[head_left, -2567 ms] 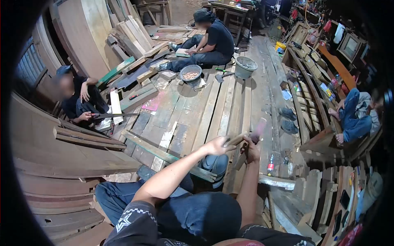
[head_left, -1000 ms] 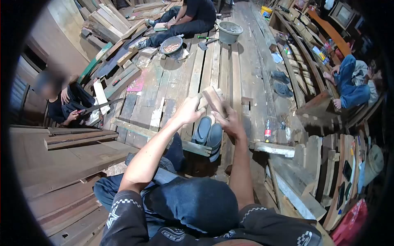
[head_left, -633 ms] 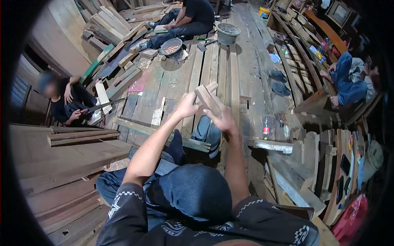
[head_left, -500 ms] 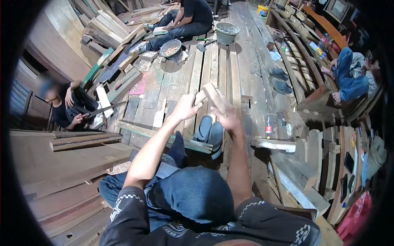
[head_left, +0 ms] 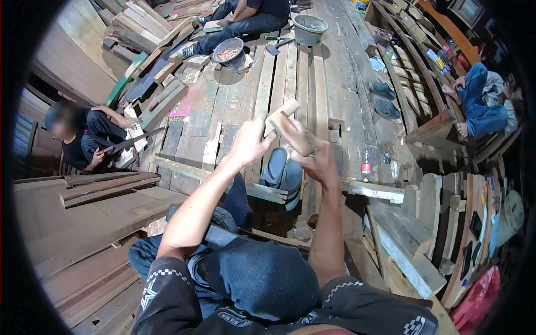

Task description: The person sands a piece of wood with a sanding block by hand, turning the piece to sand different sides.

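Observation:
My left hand is closed around a small pale wooden piece, whose far end sticks out beyond my fingers. My right hand grips a short wooden block, slanted across the pale piece and touching or nearly touching it. The block is slightly smeared by motion, and what lies between the two pieces is hidden. Both hands are raised in front of my knees, above a pair of grey slip-on sandals on the plank floor.
At left a person holds a saw beside wood offcuts. Another person sits at the far end near a bucket of small wooden pieces, a grey tub and a hammer. A third person sits at right. A bottle stands nearby.
The block in my right hand has tilted and shifted against the pale piece, and my right hand has turned. The person at left has lowered an arm toward the wood. My view has shifted slightly.

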`<move>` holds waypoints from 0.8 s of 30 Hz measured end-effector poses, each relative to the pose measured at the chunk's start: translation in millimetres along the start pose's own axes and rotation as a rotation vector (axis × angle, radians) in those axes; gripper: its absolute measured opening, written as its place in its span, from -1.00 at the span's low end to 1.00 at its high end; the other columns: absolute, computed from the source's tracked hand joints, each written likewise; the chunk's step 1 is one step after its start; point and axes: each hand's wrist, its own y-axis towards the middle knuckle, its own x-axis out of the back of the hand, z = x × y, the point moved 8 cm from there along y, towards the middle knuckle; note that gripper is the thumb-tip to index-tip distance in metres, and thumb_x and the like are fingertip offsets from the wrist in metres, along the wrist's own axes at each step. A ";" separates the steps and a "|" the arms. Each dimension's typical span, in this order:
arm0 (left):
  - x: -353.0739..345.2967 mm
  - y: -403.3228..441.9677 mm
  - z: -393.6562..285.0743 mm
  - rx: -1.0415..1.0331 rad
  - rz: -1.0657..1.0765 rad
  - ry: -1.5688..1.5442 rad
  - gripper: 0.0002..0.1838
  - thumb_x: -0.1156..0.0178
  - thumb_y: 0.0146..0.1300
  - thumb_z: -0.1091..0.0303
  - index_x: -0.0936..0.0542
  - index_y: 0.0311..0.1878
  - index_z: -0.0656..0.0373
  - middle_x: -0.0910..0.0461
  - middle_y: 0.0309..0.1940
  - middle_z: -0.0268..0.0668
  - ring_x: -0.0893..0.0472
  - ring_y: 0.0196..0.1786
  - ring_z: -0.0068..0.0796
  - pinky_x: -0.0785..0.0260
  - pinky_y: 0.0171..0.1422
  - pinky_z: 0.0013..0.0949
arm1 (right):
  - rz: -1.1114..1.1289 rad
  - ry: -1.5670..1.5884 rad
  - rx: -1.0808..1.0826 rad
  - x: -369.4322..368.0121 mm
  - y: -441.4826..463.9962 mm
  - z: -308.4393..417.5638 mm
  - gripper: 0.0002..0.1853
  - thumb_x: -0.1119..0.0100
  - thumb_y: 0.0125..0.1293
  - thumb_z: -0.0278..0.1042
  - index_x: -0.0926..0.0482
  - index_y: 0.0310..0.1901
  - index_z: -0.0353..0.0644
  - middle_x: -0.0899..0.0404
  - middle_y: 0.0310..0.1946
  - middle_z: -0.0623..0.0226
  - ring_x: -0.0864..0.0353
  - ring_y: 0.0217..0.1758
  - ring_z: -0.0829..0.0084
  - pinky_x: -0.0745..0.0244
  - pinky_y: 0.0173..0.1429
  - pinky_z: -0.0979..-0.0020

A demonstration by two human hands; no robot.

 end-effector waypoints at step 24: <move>10.8 3.1 -3.8 0.055 0.026 -0.013 -0.64 -0.29 0.13 0.39 -0.40 -0.08 0.32 -0.50 -0.58 0.08 -0.59 -0.42 0.11 -0.37 -0.35 -0.06 | -0.010 -0.007 0.084 -1.0 0.8 -5.2 -0.47 -0.36 0.05 -0.32 -0.60 0.12 -0.26 -0.70 -0.25 0.18 -0.64 -0.16 0.54 -0.53 -0.03 0.42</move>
